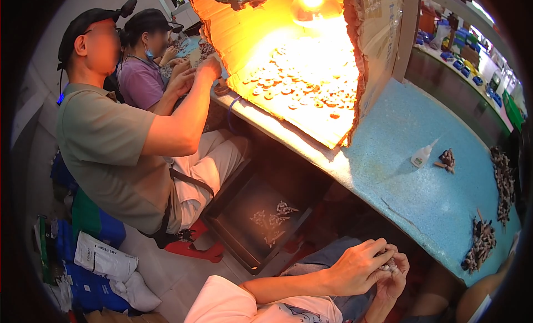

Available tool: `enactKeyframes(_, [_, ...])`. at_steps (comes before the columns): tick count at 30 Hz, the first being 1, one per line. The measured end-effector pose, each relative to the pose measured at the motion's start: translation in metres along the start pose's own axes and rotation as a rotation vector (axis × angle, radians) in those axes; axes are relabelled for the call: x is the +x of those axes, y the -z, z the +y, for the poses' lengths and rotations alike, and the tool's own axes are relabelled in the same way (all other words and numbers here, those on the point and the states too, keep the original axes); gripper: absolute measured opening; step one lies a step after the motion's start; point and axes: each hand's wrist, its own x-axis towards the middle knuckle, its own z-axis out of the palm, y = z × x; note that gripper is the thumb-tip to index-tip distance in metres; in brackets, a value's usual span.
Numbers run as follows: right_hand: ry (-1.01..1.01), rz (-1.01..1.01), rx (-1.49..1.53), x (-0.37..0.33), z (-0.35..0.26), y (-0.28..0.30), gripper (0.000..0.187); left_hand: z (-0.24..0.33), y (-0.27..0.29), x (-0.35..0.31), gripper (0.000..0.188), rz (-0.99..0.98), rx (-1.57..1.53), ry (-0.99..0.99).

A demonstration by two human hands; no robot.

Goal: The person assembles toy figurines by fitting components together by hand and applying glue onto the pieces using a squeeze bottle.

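Over my lap at the lower right, both hands are raised close together. My left hand (357,269) is closed, its fingers meeting those of the other hand around small pale pieces (391,266). Curled around the same cluster is my right hand (397,280), just to the right. Fingers partly cover the pieces, and their exact kind is too small to make out. On the blue tabletop (388,140) ahead lie a white squeeze bottle (421,156) with a thin nozzle and a little heap of brown pieces (446,160).
Bigger heaps of brown pieces (479,245) lie along the table's right side. A lit bulb (311,6) hangs in an open cardboard box (377,51) over many small round pieces. Below the table is a dark tray (239,212). Two co-workers (111,151) sit at left.
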Motion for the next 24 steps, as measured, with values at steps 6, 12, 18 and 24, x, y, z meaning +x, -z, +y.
enactKeyframes(6, [0.001,0.0,-0.002,0.0002,0.0003,0.0001,0.033,-0.0006,0.0,-0.0002,0.041,0.0,-0.002,0.005])
enactKeyframes(12, [0.001,0.0,0.0,0.0008,0.0003,-0.0003,0.033,-0.0025,-0.0006,-0.0001,0.042,0.003,-0.003,0.003])
enactKeyframes(18, [0.0,-0.008,0.003,0.0022,0.0002,0.0009,0.033,-0.0022,0.0002,0.0016,0.04,0.006,-0.011,-0.001])
enactKeyframes(24, [-0.001,-0.006,-0.001,-0.0012,0.0016,-0.0002,0.033,-0.0003,0.0003,-0.0024,0.04,0.005,-0.001,0.003])
